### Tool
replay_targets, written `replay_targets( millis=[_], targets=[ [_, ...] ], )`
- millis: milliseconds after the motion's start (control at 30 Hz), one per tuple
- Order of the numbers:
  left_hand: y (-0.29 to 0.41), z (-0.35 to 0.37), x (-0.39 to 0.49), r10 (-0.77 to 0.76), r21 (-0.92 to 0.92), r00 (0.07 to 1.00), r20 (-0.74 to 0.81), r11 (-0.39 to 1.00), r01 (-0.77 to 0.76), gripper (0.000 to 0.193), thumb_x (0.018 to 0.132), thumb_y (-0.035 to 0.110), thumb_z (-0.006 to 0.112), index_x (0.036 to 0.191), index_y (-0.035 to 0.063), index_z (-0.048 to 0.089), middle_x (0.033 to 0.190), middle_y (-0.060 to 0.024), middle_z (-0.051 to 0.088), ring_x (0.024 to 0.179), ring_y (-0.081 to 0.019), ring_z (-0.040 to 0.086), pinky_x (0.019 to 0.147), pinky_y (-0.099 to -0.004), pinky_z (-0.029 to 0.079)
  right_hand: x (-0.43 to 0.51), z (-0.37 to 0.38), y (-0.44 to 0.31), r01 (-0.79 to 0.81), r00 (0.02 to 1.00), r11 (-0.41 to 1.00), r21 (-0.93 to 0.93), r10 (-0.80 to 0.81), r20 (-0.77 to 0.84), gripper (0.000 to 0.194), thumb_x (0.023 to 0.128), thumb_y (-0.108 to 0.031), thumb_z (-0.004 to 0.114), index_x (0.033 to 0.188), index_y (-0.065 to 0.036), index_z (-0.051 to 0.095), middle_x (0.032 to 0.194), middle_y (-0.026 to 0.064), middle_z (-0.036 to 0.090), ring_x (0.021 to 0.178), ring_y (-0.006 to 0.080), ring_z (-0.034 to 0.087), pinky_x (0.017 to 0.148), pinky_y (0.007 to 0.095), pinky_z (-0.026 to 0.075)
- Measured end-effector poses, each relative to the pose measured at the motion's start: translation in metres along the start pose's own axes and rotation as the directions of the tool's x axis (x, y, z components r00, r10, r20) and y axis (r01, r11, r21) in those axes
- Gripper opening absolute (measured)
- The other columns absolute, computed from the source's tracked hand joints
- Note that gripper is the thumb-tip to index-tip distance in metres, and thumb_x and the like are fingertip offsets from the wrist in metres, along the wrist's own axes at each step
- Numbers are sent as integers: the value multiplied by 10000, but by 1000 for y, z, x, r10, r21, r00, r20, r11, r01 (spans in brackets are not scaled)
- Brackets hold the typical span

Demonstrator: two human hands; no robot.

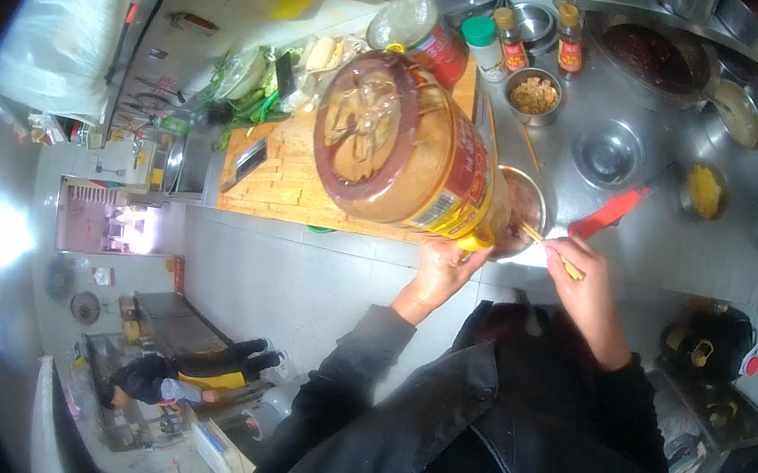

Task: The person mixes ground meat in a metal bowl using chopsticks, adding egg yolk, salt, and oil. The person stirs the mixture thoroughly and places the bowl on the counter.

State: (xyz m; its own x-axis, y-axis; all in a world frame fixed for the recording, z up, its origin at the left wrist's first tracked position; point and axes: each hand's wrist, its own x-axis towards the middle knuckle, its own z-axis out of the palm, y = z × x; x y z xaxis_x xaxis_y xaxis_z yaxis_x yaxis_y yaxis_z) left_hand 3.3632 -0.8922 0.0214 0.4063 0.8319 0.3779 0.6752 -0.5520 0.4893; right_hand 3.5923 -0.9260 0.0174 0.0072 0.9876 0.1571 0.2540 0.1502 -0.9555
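My left hand (444,274) grips the yellow handle (475,238) of a large plastic jug (459,175) near its mouth. The jug is tilted, with its dark-rimmed base raised towards the camera and its mouth end at a metal bowl. In my right hand (579,270) are wooden chopsticks (532,233), their tips inside that metal bowl (542,208). Pinkish contents (522,196), which look like minced meat, lie in the bowl, partly hidden by the jug. Whether anything flows from the jug I cannot tell.
Left of the bowl lies a wooden board (294,175) with a cleaver (245,163) and vegetables (249,104). Beyond stand sauce bottles (569,55) and a small bowl of brown food (534,97). A red-handled utensil (605,212) lies to the right. A person (148,378) is at the far lower left.
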Motion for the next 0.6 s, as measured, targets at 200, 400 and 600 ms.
replay_targets(
  millis=[200,400,600],
  targets=[
    [4,0,1,-2,-8,1000,-25,1000,2,241,713,71,773,930,70,668,890,-111,680,797,-299,658,710,-364,519,-1,1,4,-2,1000,1000,0,2,-24,123,838,-16,634,949,35,644,837,153,635,717,266,627,644,311,484],
    [0,-6,-3,-303,-392,944,-130,890,231,239,730,13,764,950,16,670,864,-60,687,776,-181,651,711,-296,513,-1,-3,4,32,997,999,-11,-33,-68,123,820,-12,650,938,23,648,816,149,627,700,275,617,632,308,476],
    [4,-29,16,-591,-627,806,12,624,467,177,794,-5,681,971,-6,673,882,-35,678,785,-116,620,713,-242,490,-6,-7,11,82,989,996,38,-76,-127,142,817,-16,652,956,10,645,799,138,633,686,264,618,621,298,472]
  ],
)
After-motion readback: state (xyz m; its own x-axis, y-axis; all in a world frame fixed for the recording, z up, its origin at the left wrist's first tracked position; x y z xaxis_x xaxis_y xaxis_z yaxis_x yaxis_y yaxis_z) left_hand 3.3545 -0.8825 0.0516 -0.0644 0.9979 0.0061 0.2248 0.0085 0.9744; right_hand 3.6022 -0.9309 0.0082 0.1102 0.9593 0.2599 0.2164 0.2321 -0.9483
